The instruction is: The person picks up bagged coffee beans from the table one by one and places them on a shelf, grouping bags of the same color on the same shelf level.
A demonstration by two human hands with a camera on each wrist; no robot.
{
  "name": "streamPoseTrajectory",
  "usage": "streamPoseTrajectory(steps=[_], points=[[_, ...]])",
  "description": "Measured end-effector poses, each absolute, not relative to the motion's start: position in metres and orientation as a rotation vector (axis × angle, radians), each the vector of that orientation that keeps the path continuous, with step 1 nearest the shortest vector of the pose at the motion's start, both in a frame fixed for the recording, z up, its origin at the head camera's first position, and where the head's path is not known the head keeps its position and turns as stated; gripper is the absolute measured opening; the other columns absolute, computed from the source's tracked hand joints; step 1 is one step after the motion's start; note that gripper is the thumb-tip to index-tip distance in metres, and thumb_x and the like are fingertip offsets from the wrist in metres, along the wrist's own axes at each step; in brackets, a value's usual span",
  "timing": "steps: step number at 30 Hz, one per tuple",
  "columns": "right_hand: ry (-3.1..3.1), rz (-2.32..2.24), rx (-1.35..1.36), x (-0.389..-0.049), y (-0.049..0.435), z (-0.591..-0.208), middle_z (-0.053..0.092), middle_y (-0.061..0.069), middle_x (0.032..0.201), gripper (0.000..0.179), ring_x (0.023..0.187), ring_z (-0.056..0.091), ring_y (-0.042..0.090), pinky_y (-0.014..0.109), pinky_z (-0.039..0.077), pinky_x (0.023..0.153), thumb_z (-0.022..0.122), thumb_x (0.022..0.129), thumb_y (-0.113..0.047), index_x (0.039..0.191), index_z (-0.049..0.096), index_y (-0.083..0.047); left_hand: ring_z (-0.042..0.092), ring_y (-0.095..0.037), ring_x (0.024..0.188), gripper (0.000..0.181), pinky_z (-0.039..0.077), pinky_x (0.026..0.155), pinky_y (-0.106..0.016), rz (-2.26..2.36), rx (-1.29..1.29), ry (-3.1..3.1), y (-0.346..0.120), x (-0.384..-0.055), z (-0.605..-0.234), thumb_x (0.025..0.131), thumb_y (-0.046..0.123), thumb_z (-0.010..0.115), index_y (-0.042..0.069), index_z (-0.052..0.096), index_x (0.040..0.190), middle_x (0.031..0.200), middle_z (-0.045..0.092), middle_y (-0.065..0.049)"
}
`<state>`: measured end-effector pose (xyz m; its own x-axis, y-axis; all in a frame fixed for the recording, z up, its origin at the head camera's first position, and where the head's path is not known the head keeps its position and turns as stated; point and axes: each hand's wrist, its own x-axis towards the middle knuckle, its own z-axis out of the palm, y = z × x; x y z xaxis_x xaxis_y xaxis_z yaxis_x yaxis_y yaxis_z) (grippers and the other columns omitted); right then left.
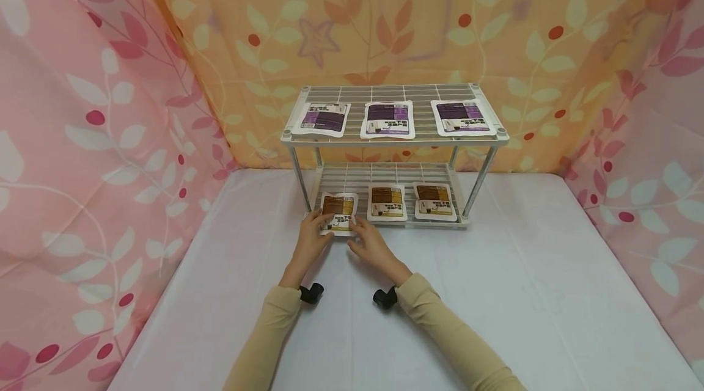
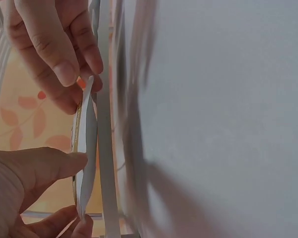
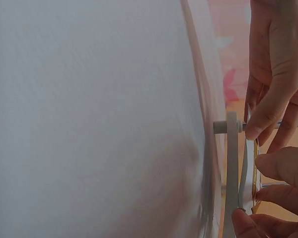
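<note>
A flat white packet with a brown and yellow label (image 1: pixel 339 215) lies at the left front of the rack's lower shelf (image 1: pixel 352 171), its front edge reaching past the shelf's edge. My left hand (image 1: pixel 312 239) pinches its left side, the thumb on the upper face and fingertips below, as the left wrist view shows. At the packet's right side, my right hand (image 1: pixel 375 248) holds the edge between its fingertips. Two similar brown-labelled packets, one in the middle (image 1: pixel 387 203) and one at the right (image 1: pixel 435 201), lie on the same shelf.
Three purple-labelled packets, at left (image 1: pixel 322 119), middle (image 1: pixel 387 120) and right (image 1: pixel 462 117), lie on the upper wire shelf (image 1: pixel 423 93). Metal posts (image 1: pixel 480 182) join the shelves. A white cloth (image 1: pixel 528 293) covers the table, and patterned curtains (image 1: pixel 110 134) surround it.
</note>
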<state>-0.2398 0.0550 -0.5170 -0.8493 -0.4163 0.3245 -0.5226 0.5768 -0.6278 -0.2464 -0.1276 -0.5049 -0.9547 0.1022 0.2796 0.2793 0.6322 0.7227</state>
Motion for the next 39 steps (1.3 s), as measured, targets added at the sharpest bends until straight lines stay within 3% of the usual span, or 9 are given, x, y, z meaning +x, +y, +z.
streamPoseTrajectory(steps=[17,31,39], points=[[-2.645,1.019,0.799,-0.259,0.052,-0.513,0.045,0.030,0.131,0.046,0.119,0.045,0.043,0.050,0.039,0.100,0.062,0.086,-0.007,0.125,0.049,0.012,0.042,-0.047,0.121,0.041,0.040,0.096,-0.056,-1.239,-0.265,-2.610,-0.117,-0.274,-0.499,0.074,-0.008,0.063,0.001,0.064,0.114,0.133,0.045,-0.029],[-2.724,1.011,0.767,-0.264,0.049,-0.510,0.039,0.028,0.139,0.049,0.120,0.046,0.041,0.048,0.040,0.100,0.061,0.088,-0.012,0.131,0.046,0.008,0.043,-0.047,0.120,0.042,0.050,0.081,-0.050,-1.246,-0.264,-2.604,-0.114,-0.285,-0.501,0.075,-0.007,0.059,0.000,0.062,0.117,0.134,0.043,-0.029],[-2.749,0.984,0.769,-0.263,0.049,-0.513,0.038,0.026,0.140,0.050,0.124,0.043,0.040,0.046,0.039,0.102,0.061,0.088,-0.013,0.133,0.046,0.005,0.038,-0.045,0.126,0.045,0.044,0.091,-0.053,-1.280,-0.258,-2.630,-0.116,-0.287,-0.509,0.077,-0.004,0.060,-0.002,0.059,0.121,0.136,0.041,-0.029]])
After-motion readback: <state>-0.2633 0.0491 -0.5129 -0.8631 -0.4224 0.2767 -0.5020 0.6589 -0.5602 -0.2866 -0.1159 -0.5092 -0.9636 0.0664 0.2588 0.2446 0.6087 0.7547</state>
